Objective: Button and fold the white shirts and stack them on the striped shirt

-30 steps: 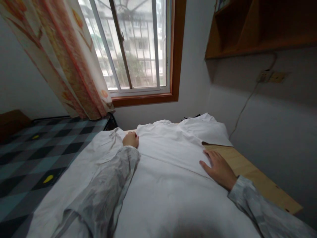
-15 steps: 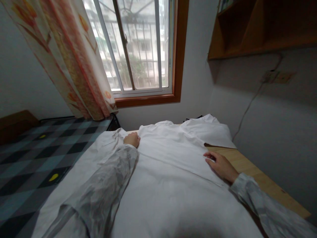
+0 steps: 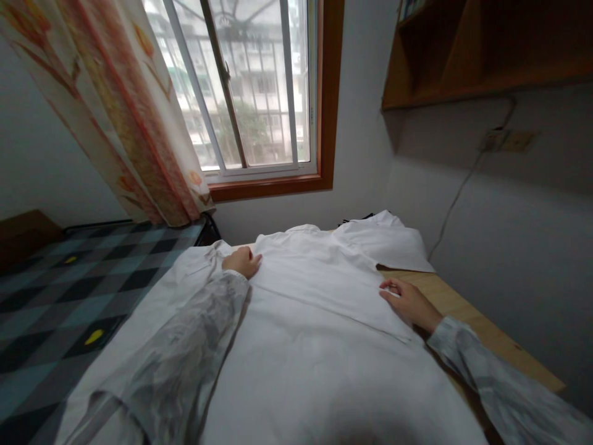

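A long white coat [image 3: 315, 346] lies spread over a wooden table, with a sleeve [image 3: 393, 244] stretched out at the far right and wrinkled cloth at the far left. My left hand [image 3: 241, 262] rests on its far left part, fingers curled down against the fabric; the fingertips are partly hidden. At the coat's right edge is my right hand [image 3: 412, 303], its thumb and bent fingers a little apart beside the cloth. A seam or fold line runs across the fabric between both hands. Grey patterned sleeves cover my forearms.
Bare wood of the table [image 3: 463, 309] shows on the right, along the wall. A bed with a checked cover [image 3: 106, 290] stands left. Behind are a curtain [image 3: 125, 111] and a window [image 3: 259, 93]. A wooden shelf [image 3: 445, 93] and a cable [image 3: 456, 201] are at upper right.
My left hand has shifted slightly left, its thumb now reaching further out from the fingers. The right hand stays by the coat's edge. The whole view has turned a little.
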The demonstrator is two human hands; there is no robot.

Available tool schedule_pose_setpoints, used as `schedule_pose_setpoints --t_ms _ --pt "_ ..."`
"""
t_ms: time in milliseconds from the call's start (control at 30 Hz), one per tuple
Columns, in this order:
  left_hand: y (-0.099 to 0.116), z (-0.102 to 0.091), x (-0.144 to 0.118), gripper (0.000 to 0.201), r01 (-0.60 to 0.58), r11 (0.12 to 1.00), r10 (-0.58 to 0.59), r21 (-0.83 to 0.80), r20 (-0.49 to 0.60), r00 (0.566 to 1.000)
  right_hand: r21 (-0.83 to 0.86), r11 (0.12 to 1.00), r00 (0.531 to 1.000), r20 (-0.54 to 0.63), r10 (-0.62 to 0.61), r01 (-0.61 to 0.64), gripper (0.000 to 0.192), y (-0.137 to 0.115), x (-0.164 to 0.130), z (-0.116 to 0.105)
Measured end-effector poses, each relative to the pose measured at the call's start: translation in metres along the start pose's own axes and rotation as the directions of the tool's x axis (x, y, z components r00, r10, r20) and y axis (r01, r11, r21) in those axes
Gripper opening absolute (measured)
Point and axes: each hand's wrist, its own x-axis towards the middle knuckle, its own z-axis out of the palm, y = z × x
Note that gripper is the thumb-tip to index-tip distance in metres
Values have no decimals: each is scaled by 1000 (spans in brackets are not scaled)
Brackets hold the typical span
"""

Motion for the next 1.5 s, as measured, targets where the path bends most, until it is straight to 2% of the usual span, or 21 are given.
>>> schedule_pose_setpoints --t_ms 133,367,500,667,867,967,1033,1133,1233,1300,1367,1400,1433,1500 --pt "-1 4 -3 36 -168 983 168 77 3 986 -15 1000 1000 -20 -11 11 35 -4 0 0" --pt "5 8 -1 41 -173 968 168 181 41 985 29 1000 999 -37 -3 4 36 -7 -4 0" --pt "2 9 0 43 -113 982 109 152 33 993 36 999 1000 -28 5 -4 40 -6 -6 -2" --pt "-12 5 8 44 5 996 -6 90 18 1000 80 997 1000 15 -12 11 39 -2 -7 -4" --pt "-18 0 7 43 47 998 -51 53 67 996 97 995 999 41 -10 6 41 1 -8 -2" --pt "-14 2 6 48 84 996 -86 27 67 994 52 998 999 11 -40 39 44 -3 -12 0" --pt "-14 6 9 42 93 996 -92 -14 70 993 7 998 998 3 -63 63 44 -4 -16 1" --pt "-20 14 17 31 128 978 -114 -167 93 989 -35 997 997 17 -72 73 40 -3 -20 -2" --pt "-28 16 24 30 214 941 -194 -263 101 976 -123 991 998 35 -47 51 36 -5 -24 -11" --pt "-26 11 23 35 225 945 -225 -239 28 974 -244 967 996 -24 -83 75 35 -15 -25 -16" --pt "-14 6 17 39 134 975 -155 -175 -110 982 -345 925 977 -80 -200 161 40 -33 -25 -16" --pt "-4 4 13 42 45 990 -69 -130 -183 981 -366 902 959 -78 -273 227 45 -44 -24 -11" --pt "7 5 8 45 -76 992 52 -97 -226 973 -360 882 938 -44 -343 306 50 -56 -22 -5" --pt "30 11 0 55 -333 941 313 -61 -220 924 -296 828 876 76 -476 475 60 -77 -17 14"
